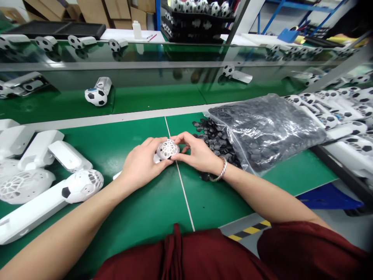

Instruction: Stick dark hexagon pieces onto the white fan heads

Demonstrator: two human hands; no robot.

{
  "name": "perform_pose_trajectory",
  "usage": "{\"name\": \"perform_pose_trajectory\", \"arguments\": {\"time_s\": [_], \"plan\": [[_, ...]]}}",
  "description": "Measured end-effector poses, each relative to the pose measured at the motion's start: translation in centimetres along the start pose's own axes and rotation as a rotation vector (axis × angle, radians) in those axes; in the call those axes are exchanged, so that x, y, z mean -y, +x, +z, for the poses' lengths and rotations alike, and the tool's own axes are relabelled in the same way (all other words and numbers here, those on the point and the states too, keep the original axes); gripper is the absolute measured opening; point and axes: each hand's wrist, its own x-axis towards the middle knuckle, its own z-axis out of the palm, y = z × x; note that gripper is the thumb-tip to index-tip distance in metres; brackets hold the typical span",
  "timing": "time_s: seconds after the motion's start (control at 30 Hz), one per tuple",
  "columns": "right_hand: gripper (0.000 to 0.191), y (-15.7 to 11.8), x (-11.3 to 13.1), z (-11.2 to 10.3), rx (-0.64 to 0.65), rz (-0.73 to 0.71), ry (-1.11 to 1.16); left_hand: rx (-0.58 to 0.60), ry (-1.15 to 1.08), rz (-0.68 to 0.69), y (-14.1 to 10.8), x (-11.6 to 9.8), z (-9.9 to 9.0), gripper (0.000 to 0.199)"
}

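Note:
Over the green table, my left hand (143,162) is wrapped round a white football-shaped fan housing (168,149) with an open web-like grille facing up. The rest of the housing is hidden behind the fingers. My right hand (196,151), with a braided bracelet at its wrist, has thumb and fingers pinched at the housing's right edge. Whether a small piece sits between those fingertips is too small to make out. Right behind that hand lies a pile of loose black plastic pieces (215,136), spilling from a clear plastic bag (271,128) full of them.
Several white housings (70,155) lie at the left, one with a black patch (66,192). Finished-looking football-patterned units (346,112) crowd a tray at the right. Beyond a pale rail, a green conveyor (151,89) carries spaced units, including a football-patterned fan (97,95).

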Motion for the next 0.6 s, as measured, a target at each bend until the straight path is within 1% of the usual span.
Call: {"name": "perform_pose_trajectory", "arguments": {"time_s": [0.07,0.13,0.2,0.3,0.37,0.4,0.5,0.53,0.6], "plan": [[0.017,-0.1,0.0,-1.8,0.049,0.004,-0.153,0.022,0.027,0.001,0.0,-0.1,-0.1,0.052],[0.014,-0.4,0.1,-3.4,0.116,0.048,-0.330,0.039,0.071,0.018,0.1,0.0,-0.2,0.053],[0.013,-0.9,0.3,-4.1,0.218,0.103,-0.464,0.037,0.124,0.055,0.1,0.3,-0.2,0.051],[0.010,-1.7,1.0,-3.4,0.357,0.108,-0.626,-0.005,0.189,0.100,0.1,0.6,-0.2,0.052],[0.007,-2.2,1.5,-2.3,0.412,0.063,-0.767,-0.036,0.207,0.104,0.1,0.8,-0.2,0.053],[0.009,-2.3,1.8,-1.9,0.422,0.033,-0.841,-0.043,0.206,0.110,0.1,0.9,-0.1,0.053],[0.016,-2.5,2.1,-1.0,0.423,-0.042,-0.982,-0.048,0.182,0.165,0.0,1.2,0.0,0.053],[0.017,-2.5,2.0,-1.0,0.402,-0.055,-0.975,-0.047,0.176,0.188,0.0,1.3,0.1,0.054],[0.015,-2.2,1.8,-1.1,0.322,-0.059,-0.840,-0.040,0.172,0.221,0.0,1.5,0.1,0.057]]}}
